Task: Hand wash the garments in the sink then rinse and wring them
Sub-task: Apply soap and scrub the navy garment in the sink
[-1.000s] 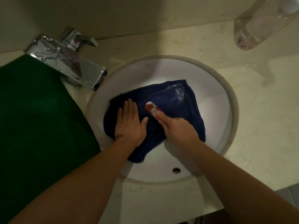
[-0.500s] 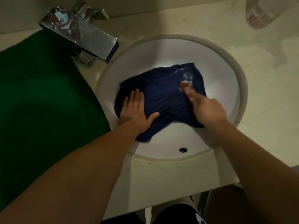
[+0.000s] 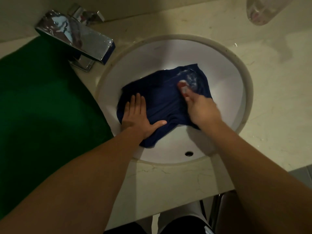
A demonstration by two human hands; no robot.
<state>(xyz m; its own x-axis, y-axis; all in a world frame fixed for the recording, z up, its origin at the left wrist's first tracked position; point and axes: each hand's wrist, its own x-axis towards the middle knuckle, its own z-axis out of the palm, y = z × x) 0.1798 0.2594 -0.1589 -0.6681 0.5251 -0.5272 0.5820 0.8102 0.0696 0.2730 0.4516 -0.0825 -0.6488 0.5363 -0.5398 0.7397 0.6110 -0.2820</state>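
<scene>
Green cloth on the counter at left, faucet just beside it. Left hand flat, fingers straight, pressing on the dark blue garment, which lies in the white sink. Right hand grips a small red-and-white object, blurred, against the garment's far right part; foam there. Clear bottle at the top right edge.

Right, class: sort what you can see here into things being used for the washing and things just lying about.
In use: blue garment, sink, soap bar gripped in the right hand, left hand pressing the garment flat, tap for rinsing.
Lying about: green cloth on the counter, untouched; clear bottle.
</scene>
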